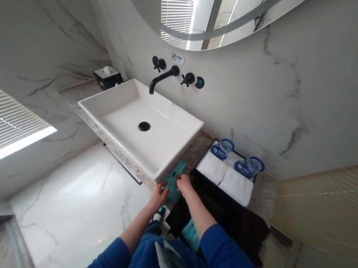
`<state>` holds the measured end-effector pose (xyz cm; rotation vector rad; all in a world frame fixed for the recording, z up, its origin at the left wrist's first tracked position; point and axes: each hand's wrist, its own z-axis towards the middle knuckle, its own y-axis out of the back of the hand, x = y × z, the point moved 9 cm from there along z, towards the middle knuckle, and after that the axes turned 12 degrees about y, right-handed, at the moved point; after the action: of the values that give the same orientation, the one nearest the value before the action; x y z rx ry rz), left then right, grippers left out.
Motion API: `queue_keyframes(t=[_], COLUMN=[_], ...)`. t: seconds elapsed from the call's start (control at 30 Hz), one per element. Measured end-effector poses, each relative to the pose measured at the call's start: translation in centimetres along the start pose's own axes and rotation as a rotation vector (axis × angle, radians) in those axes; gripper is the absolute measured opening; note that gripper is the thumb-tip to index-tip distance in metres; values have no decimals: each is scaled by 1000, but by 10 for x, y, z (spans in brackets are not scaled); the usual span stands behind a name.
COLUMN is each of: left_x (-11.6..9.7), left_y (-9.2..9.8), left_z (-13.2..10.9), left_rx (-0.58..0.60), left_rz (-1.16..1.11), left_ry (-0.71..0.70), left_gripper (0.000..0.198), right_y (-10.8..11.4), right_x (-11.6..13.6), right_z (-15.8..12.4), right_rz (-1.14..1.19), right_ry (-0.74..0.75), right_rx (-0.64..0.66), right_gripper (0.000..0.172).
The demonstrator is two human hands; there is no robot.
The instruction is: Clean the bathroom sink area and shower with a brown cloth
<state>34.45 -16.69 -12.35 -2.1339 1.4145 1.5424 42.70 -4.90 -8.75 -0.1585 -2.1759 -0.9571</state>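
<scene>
Both my hands hold a teal packet (173,178) at the front edge of the counter, just right of the white basin (140,124). My left hand (157,196) grips its lower left side with fingers curled. My right hand (184,185) pinches its right side from above. The packet has a small dark mark in its middle. Another teal item (191,234) shows below my right forearm, over a black tray (223,201).
A black wall tap (161,78) with two cross handles hangs over the basin. Two folded white towels (226,179) and two blue-lidded cups (226,147) sit on the tray at right. A black tissue box (107,76) stands at left. A round mirror hangs above.
</scene>
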Motion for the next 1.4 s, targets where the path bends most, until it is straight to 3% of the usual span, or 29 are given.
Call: queue_keyframes(t=[0.1, 0.2, 0.27, 0.33, 0.4, 0.47, 0.63, 0.77, 0.9, 1.03, 1.23, 1.4], left_x=[-13, -43, -68, -85, -92, -94, -89, -69, -44, -28, -10, 4], left_y=[3, 2, -7, -26, -50, -72, -109, -129, -141, -133, -72, -21], left_z=[-8, -27, -46, -69, -94, -117, -154, -174, -179, -155, -111, -104], left_rx=[39, 110, 223, 435, 683, 854, 1019, 1089, 1074, 912, 625, 462], left_rz=[12, 37, 32, -55, -230, -388, -330, -179, -37, 6, -78, -144], left_ry=[-46, -152, -216, -169, -6, 165, 262, 270, 202, 83, 42, 148], left_gripper=[40, 59, 57, 48, 43, 40, 43, 45, 44, 51, 68, 71], right_y=[6, 19, 33, 54, 80, 103, 120, 144, 160, 152, 124, 109], right_x=[9, 16, 20, 18, 2, -29, -96, -120, -130, -135, -139, -137], right_z=[-17, -51, -82, -114, -144, -168, -186, -182, -166, -152, -142, -136], right_rz=[83, 160, 228, 319, 400, 448, 538, 367, 231, 61, -343, -629], right_ry=[82, 154, 245, 338, 350, 244, 29, 40, 103, 120, 59, 72], right_rx=[-56, -108, -143, -207, -341, -500, -624, -696, -559, -347, -151, -47], right_gripper=[30, 40, 41, 40, 41, 44, 65, 60, 41, 21, 20, 27])
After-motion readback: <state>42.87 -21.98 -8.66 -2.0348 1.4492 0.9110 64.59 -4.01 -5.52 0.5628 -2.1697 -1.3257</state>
